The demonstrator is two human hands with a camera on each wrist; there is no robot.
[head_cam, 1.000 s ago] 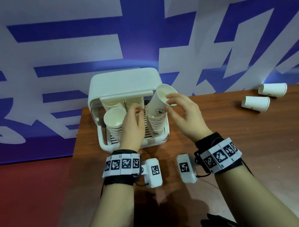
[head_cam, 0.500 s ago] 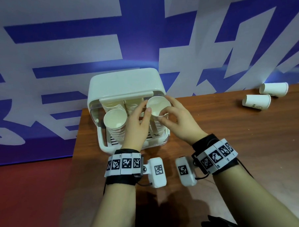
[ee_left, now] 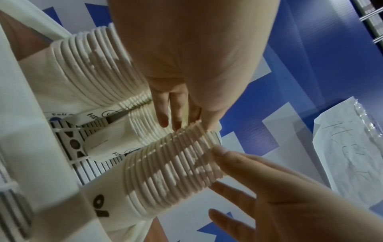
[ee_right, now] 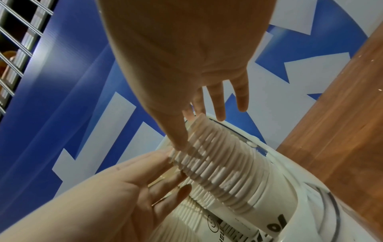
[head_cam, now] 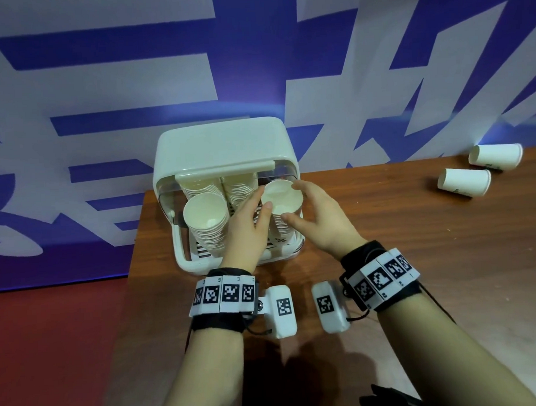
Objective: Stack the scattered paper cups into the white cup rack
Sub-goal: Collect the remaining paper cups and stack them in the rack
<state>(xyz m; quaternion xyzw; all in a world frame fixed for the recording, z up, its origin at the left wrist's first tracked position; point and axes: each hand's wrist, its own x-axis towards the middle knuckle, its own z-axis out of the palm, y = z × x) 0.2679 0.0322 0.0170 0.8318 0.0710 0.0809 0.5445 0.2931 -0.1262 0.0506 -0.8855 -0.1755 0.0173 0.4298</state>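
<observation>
The white cup rack [head_cam: 224, 149] stands at the table's back left with its lid raised and several stacks of white paper cups inside. The front right stack [head_cam: 280, 199] has a cup seated on top. My left hand [head_cam: 260, 203] lies with straight fingers against that stack's left side [ee_left: 176, 165]. My right hand [head_cam: 302, 201] spans the top rim: thumb on the near edge, fingers [ee_right: 219, 104] straight past the far edge. Neither hand grips anything. Two loose cups [head_cam: 464, 182] [head_cam: 495, 157] lie on their sides at the far right.
The rack sits near the left edge of the brown table [head_cam: 386, 259], against a blue and white wall banner [head_cam: 102, 87]. A red floor [head_cam: 52, 350] shows to the left. Bare tabletop lies between the rack and the loose cups.
The cup held tilted above the rack has come down onto the front right stack. My right fingers have let go and straightened. My left hand has slid up beside the stack's rim.
</observation>
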